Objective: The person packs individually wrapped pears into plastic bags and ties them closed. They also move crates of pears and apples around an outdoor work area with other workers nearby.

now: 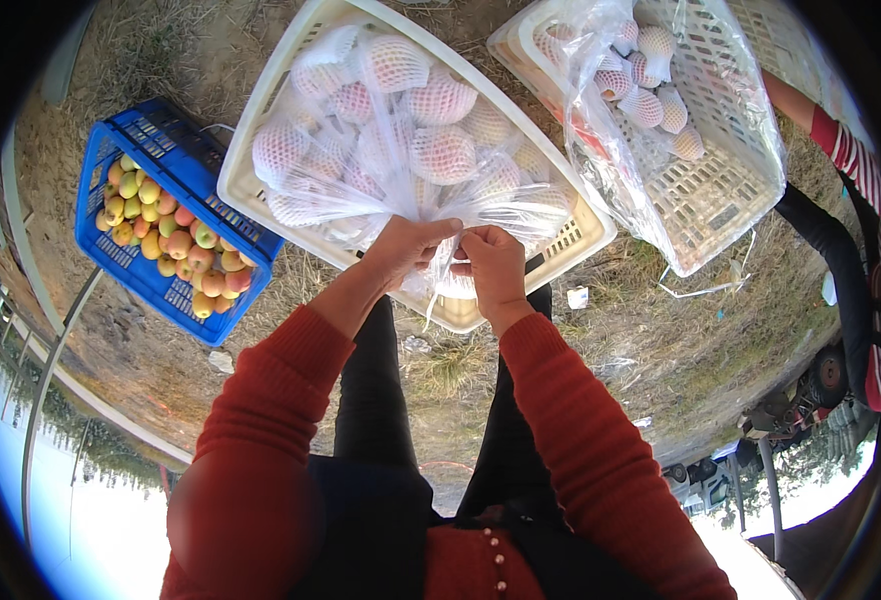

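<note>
Both my hands meet at the gathered neck of a clear plastic bag (392, 176). My left hand (403, 251) pinches the bunched plastic from the left, thumb pointing right. From the other side, the curled fingers of my right hand (494, 262) grip the same neck. A thin white strip (431, 309) hangs below them; whether it is a tie or part of the bag I cannot tell. Inside the bag are many apples in white foam nets (443, 154). The bag lines a cream plastic crate (596, 231) standing before my legs.
At left, a blue plastic crate (200, 191) holds bare apples (178, 244). A second cream crate (744, 150) with a plastic liner (598, 131) and some netted apples (643, 109) stands at right. Another person's striped sleeve (853, 154) is beside it. Dry grass (448, 367) covers the ground.
</note>
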Tool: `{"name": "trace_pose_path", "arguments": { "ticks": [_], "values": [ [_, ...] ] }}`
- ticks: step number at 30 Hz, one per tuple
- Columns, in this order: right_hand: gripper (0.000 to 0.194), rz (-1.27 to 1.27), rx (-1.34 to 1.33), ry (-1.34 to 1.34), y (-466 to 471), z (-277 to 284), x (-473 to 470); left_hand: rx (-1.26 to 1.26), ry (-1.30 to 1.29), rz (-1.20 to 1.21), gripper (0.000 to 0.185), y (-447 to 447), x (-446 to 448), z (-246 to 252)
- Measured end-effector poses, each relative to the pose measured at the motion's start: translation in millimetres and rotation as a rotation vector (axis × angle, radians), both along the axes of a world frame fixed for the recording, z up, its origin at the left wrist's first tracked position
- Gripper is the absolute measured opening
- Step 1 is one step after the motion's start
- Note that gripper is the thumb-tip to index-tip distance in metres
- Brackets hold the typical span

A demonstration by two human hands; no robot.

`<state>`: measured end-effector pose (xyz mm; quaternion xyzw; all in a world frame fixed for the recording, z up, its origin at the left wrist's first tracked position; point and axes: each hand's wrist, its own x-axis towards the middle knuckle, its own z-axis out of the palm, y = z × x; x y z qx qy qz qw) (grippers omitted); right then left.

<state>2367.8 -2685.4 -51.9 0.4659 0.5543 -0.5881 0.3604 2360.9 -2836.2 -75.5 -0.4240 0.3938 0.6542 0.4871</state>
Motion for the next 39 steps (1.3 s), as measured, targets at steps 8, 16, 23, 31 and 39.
{"name": "trace_pose_path", "arguments": {
  "ticks": [8, 16, 23, 31, 39],
  "values": [
    [0.012, 0.069, 0.064, 0.049, -6.7, -2.4, 2.8, 0.017, 0.03, -0.013, 0.026, -1.8, 1.5, -3.1],
    [0.007, -0.208, 0.007, 0.051, -17.6, -10.0, 5.6, 0.026, 0.01, 0.12, 0.025, 5.6, 2.3, -2.0],
    [0.01, 0.083, 0.023, 0.141, -8.8, -13.7, 6.6, 0.046, 0.011, 0.048, 0.024, -4.2, 6.6, -10.5],
    [0.01, -0.347, -0.225, 0.064, -20.0, -10.0, 8.7, 0.142, 0.031, 0.156, 0.021, -0.5, 7.1, -4.5],
    [0.006, -0.175, -0.193, 0.072, -8.1, -2.3, -0.4, 0.103, 0.032, 0.117, 0.023, -2.3, 8.9, -10.1]
  ]
}}
